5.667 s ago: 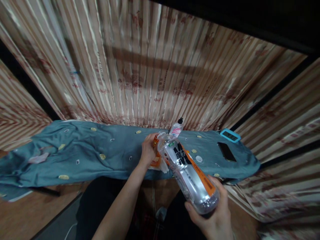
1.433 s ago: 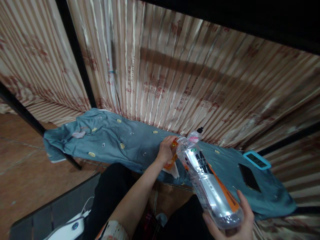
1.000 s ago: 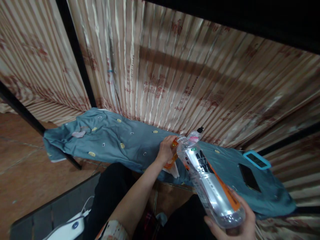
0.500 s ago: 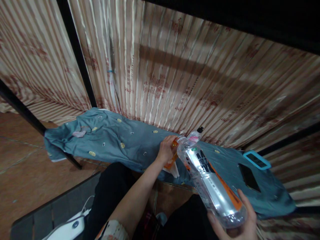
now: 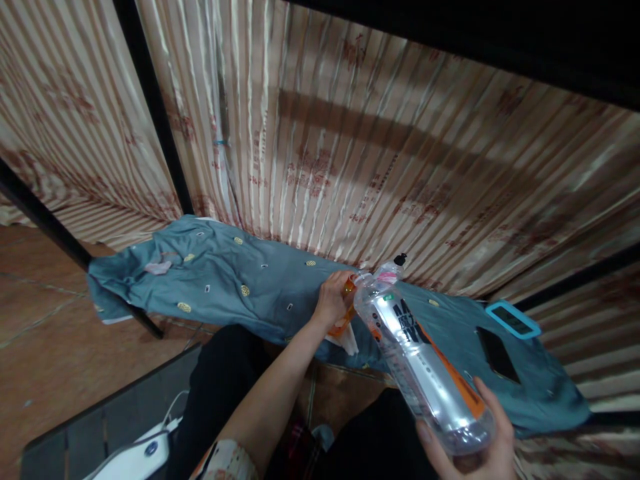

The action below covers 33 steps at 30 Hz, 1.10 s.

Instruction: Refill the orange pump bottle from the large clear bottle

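My right hand (image 5: 480,437) grips a large clear plastic bottle (image 5: 420,367) near its base. This bottle has a silver and orange label and lies tilted, its mouth pointing up and left. My left hand (image 5: 334,303) is closed around a see-through orange container (image 5: 344,320), whose exact kind is partly covered by my fingers. The mouth of the large bottle meets the top of the orange container; whether they touch, I cannot tell. Just behind stands a small clear bottle (image 5: 391,272) with a black cap. White tissue (image 5: 349,341) lies beneath the orange container.
A grey-blue patterned cloth (image 5: 270,267) covers the narrow table. On its right lie a dark phone (image 5: 497,355) and a blue-framed device (image 5: 514,320). A pinkish scrap (image 5: 159,268) rests at left. Pleated curtain (image 5: 320,167) hangs behind; a white power strip (image 5: 145,453) sits lower left.
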Available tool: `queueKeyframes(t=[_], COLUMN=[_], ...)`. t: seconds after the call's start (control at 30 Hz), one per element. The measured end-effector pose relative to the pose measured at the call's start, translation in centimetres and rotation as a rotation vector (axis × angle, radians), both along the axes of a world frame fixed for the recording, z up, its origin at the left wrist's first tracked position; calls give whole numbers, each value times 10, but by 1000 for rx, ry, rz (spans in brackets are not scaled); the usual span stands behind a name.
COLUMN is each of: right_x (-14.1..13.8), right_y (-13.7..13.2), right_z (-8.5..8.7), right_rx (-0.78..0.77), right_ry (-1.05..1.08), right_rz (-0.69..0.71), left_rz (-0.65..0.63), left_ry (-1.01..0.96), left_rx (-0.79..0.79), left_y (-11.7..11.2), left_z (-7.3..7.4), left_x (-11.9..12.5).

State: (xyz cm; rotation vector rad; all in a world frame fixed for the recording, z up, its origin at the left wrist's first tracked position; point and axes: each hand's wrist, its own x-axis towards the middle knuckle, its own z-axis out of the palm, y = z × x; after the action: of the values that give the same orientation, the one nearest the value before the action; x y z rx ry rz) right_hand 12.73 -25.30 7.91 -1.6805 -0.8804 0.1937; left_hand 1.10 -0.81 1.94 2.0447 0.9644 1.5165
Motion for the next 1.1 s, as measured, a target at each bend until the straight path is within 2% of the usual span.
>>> queueKeyframes(t=[0.77,0.97,1.1], right_x=[-3,0,5], right_y=[1,2,1], right_z=[4,4,3], right_rx=[-11,9,-9], right_ry=[51,-32,-190], right_rz=[-28,-11,-25], left_rz=[-11,-3,-6], left_ry=[0,-5,10], left_rx=[10,24,10], left_y=[1,2,2], left_z=[-1,-3,-3], left_x=[0,1,1])
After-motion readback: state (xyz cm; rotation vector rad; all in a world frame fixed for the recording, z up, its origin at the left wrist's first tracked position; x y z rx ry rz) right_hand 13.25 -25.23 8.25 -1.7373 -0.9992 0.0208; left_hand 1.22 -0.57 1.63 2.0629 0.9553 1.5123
